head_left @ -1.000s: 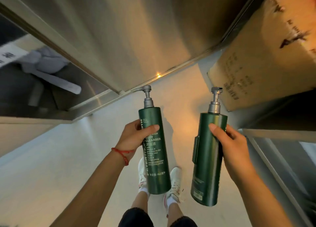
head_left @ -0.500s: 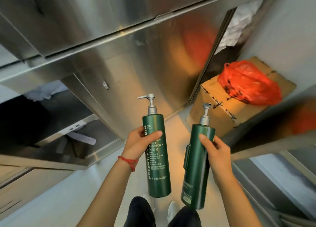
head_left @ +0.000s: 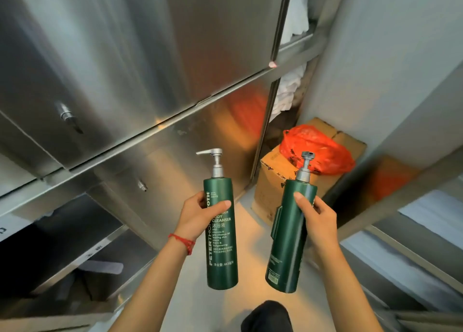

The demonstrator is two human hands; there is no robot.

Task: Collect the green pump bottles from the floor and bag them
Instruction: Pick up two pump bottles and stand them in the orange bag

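- Steel cabinet doors (head_left: 130,63) line the narrow aisle.
- Left hand (head_left: 200,215) grips an upright green pump bottle (head_left: 221,246).
- Right hand (head_left: 317,221) grips a second, tilted green pump bottle (head_left: 288,244).
- Orange plastic bag (head_left: 317,149) sits on a cardboard box (head_left: 270,181).

Two green pump bottles were held upright above the pale floor (head_left: 245,221) — the left bottle (head_left: 221,246), its white label text turned to the camera, was gripped near its top by the left hand (head_left: 200,215), and the right bottle (head_left: 288,241), tilted slightly, was clasped by the right hand (head_left: 316,217). A red string bracelet (head_left: 184,241) was worn on the left wrist. Ahead, an orange plastic bag (head_left: 317,149) was seen lying on top of a cardboard box (head_left: 271,181) in the corner — beside brushed-metal cabinet doors (head_left: 125,68).
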